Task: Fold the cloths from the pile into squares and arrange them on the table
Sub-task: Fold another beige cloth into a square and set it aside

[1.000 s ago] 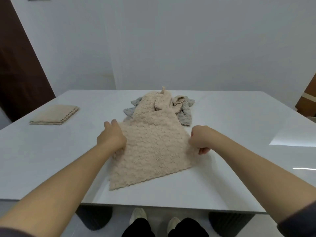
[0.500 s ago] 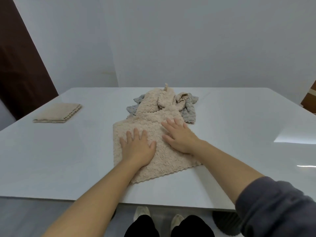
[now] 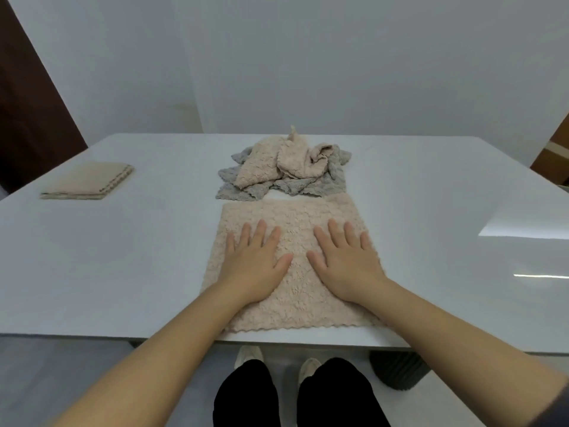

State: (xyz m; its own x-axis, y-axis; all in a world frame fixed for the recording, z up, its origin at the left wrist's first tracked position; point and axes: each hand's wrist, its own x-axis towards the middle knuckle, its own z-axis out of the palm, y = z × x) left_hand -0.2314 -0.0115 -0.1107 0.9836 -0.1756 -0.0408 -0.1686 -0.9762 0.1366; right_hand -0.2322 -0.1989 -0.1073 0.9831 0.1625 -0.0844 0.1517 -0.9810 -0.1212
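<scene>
A beige fluffy cloth [image 3: 292,217] lies spread flat and square-on near the front edge of the white table [image 3: 123,257]. My left hand [image 3: 255,260] presses on its left half with straight fingers. My right hand [image 3: 345,260] presses flat on its right half. Behind the cloth sits the pile [image 3: 286,171] of crumpled beige and grey cloths, apart from the spread one. A folded beige cloth [image 3: 89,183] rests at the far left of the table.
A dark brown door [image 3: 27,103] stands at the left behind the table. A brown piece of furniture [image 3: 554,152] shows at the right edge. Under the table I see my legs, shoes and a dark ribbed table base [image 3: 400,371].
The beige cloth has come off the pile, turned square to the table edge and moved nearer. Both hands went from gripping its sides to pressing flat and spreading apart.
</scene>
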